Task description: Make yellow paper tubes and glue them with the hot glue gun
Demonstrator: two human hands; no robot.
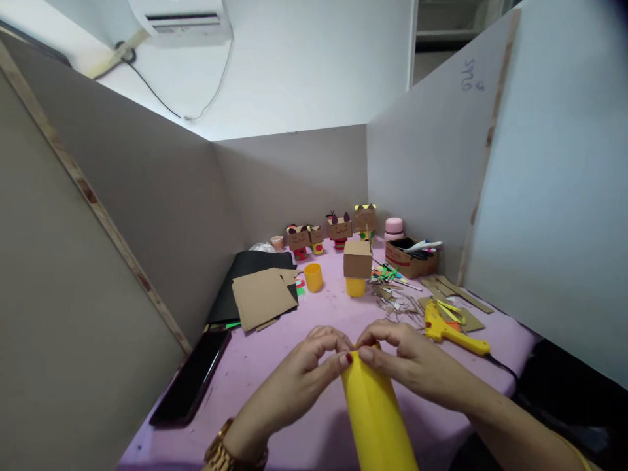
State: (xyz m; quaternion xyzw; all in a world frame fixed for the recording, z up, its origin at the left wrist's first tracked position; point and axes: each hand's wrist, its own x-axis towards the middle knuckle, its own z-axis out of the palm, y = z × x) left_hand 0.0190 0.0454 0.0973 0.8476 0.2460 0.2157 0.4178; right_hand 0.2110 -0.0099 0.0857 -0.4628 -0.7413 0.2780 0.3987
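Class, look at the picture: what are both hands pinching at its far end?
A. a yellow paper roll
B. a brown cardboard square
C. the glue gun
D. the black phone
A: the left hand and right hand meet on the far end of the yellow paper roll; the glue gun lies apart to the right.

Grey partition boards (294, 176) around a lilac table (275, 353), air conditioner (184, 19) overhead
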